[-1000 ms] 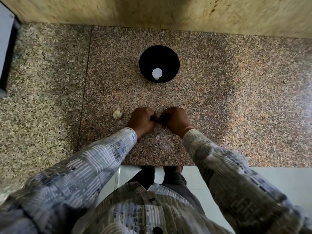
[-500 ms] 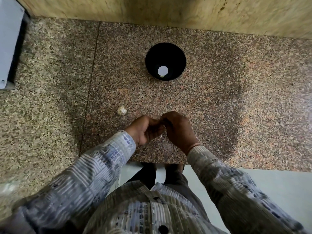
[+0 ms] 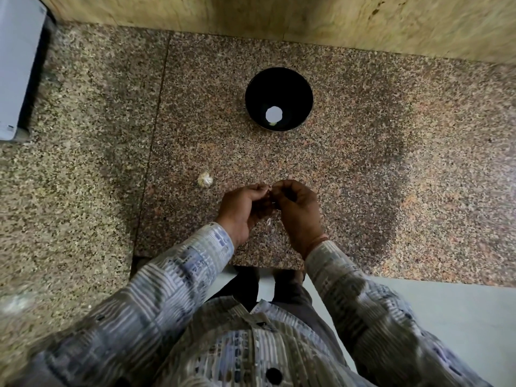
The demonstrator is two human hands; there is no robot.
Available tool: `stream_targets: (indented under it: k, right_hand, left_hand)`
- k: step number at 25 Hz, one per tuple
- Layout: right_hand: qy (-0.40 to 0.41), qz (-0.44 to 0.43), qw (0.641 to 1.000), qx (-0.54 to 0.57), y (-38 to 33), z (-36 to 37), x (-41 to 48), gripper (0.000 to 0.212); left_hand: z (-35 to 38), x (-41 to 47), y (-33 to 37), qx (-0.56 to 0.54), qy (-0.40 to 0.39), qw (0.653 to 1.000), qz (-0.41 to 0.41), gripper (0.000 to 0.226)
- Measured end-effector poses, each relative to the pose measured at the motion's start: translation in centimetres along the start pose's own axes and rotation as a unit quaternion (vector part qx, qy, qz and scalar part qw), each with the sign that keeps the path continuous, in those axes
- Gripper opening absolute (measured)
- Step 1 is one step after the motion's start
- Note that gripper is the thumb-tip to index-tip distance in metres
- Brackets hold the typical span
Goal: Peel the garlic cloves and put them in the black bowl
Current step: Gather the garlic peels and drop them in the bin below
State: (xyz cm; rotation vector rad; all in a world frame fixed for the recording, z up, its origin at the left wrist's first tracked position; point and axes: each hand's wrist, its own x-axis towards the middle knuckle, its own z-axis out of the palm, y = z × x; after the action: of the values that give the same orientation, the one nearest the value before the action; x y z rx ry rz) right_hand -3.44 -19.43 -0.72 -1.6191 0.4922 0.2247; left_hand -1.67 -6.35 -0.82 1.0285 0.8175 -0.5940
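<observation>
The speckled granite surface (image 3: 391,191) fills most of the view and runs back to a tan wall along its far edge. A pale grey box (image 3: 16,65) stands at its far-left corner, well apart from the work. Two patterned sleeves (image 3: 181,275) reach in over the near edge and put the work right in front of the person. The black bowl (image 3: 296,88) sits upright toward the far edge, straight ahead of the hands, so a peeled piece likely needs only a short forward reach. A bright round patch (image 3: 273,114) shows on its bottom, though I cannot tell if that is glare or an object. A small pale-green bit (image 3: 272,124) lies just beside it, possibly a peeled clove. The left hand (image 3: 243,208) and right hand (image 3: 298,213) hover near the near edge. Both have their fingers curled and their fingertips meet. They appear to pinch one small thing between them, probably the clove being skinned, with one hand steadying it while the other picks at the skin. The fingers hide the clove itself, so I cannot say how much skin is left. A whitish garlic piece (image 3: 204,180) rests on the surface just left of the left hand, within easy reach, apparently waiting its turn. Thin scraps of skin (image 3: 269,222) lie on the surface between the wrists, seemingly where they fell.
</observation>
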Motion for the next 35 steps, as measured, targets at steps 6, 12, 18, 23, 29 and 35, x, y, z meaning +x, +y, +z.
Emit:
stream_targets:
  k: [6,12,18,23,29,35]
  right_hand:
    - [0.002,0.022,0.998,0.060,-0.1,0.0,0.2,0.011]
    - [0.007,-0.062,0.985,-0.163,0.5,-0.4,0.6,0.010]
    - [-0.020,0.049,0.997,-0.057,1.8,0.0,0.5,0.012]
    - [-0.041,-0.085,0.946,-0.312,1.7,-0.8,1.1,0.018]
    - [-0.042,0.025,0.988,-0.144,0.6,-0.3,1.7,0.009]
    - [-0.096,-0.259,0.901,-0.335,0.2,-0.8,1.5,0.012]
  left_hand:
    - [0.1,-0.8,0.1,0.012,-0.001,0.998,0.065,0.013]
    - [-0.2,-0.6,0.2,0.112,0.030,0.989,0.092,0.011]
    - [-1.3,0.4,-0.4,-0.044,-0.030,0.996,-0.066,0.010]
    - [-1.3,0.5,-0.8,0.018,0.018,1.000,0.008,0.009]
    - [-1.5,0.9,-1.6,0.221,0.059,0.962,0.152,0.010]
    - [-1.3,0.5,0.1,0.024,0.050,0.995,-0.086,0.021]
